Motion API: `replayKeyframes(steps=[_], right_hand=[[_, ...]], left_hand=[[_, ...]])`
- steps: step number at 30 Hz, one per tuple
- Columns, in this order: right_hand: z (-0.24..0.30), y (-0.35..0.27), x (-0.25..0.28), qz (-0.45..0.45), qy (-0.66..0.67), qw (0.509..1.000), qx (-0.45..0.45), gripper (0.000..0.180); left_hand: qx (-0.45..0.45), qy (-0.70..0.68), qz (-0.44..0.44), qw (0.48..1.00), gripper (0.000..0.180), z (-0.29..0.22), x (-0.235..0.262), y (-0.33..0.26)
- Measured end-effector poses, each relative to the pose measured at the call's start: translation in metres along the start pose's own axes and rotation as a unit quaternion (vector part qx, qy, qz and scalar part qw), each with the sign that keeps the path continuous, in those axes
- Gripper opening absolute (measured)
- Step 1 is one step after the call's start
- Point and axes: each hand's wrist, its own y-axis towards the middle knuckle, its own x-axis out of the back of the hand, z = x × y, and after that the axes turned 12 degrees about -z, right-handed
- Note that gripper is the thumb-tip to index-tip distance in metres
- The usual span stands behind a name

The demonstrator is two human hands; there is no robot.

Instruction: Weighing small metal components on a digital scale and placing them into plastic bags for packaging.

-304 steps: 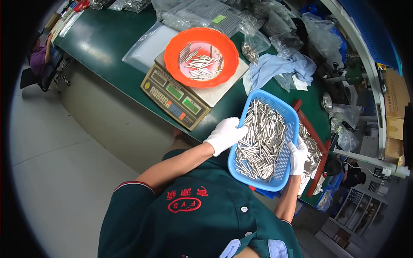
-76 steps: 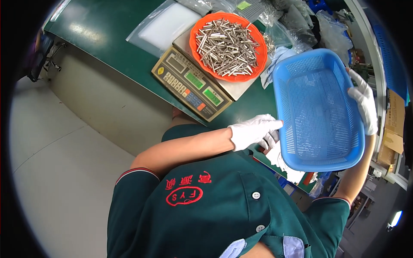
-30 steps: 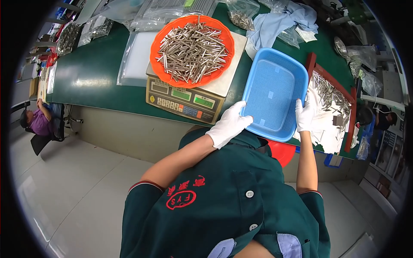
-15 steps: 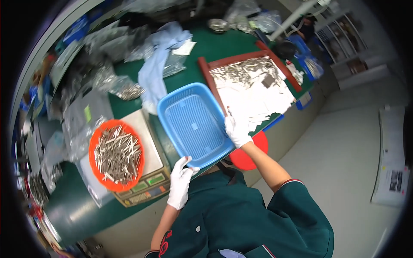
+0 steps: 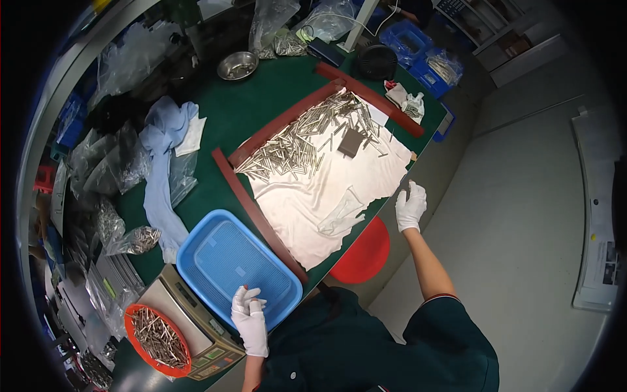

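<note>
I stand at a green table (image 5: 212,104), its edge running from near left to far right. A red stool (image 5: 366,253) sits just beside that edge, partly under it. Grey floor (image 5: 506,222) spreads dimly lit to my right, a pale panel (image 5: 595,196) standing beyond. Far right I see shelves (image 5: 484,25); far left, a metal beam (image 5: 85,52) curves past.

Dressed in a dark green, short-sleeved shirt (image 5: 392,330), edged at the right sleeve (image 5: 450,323) with narrow bands of red and white, and dotted in front with a small, round, pale button (image 5: 293,375). Gloved on left hand (image 5: 250,323) and right hand (image 5: 411,208) alike in plain white, wrist-length fabric, apparently leaving a tip bare among the left fingers (image 5: 245,288).
</note>
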Motion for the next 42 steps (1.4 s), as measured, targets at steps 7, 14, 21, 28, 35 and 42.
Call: replayKeyframes(steps=[7, 14, 21, 28, 35, 42], right_hand=[[0.017, 0.126, -0.081, 0.069, 0.088, 0.985, 0.134, 0.026], [0.03, 0.163, -0.137, 0.058, 0.062, 0.977, 0.196, 0.015], [0.012, 0.18, -0.152, 0.087, 0.101, 0.959, 0.251, 0.007], [0.018, 0.195, -0.15, 0.116, 0.09, 0.946, 0.29, 0.01], [0.038, 0.232, -0.108, 0.11, 0.097, 0.965, 0.217, 0.005], [0.097, 0.198, -0.092, -0.083, 0.239, 0.936, 0.246, 0.014]], left_hand=[[-0.196, 0.125, 0.048, 0.971, 0.035, 0.012, -0.164, 0.046], [-0.406, 0.283, -0.02, 0.869, 0.028, 0.043, -0.25, 0.108], [-0.442, 0.325, 0.018, 0.836, 0.02, 0.047, -0.249, 0.111], [-0.432, 0.301, 0.009, 0.85, 0.02, 0.045, -0.25, 0.112], [-0.422, 0.304, 0.019, 0.854, 0.021, 0.053, -0.243, 0.113], [-0.445, 0.323, 0.008, 0.835, 0.024, 0.05, -0.244, 0.115]])
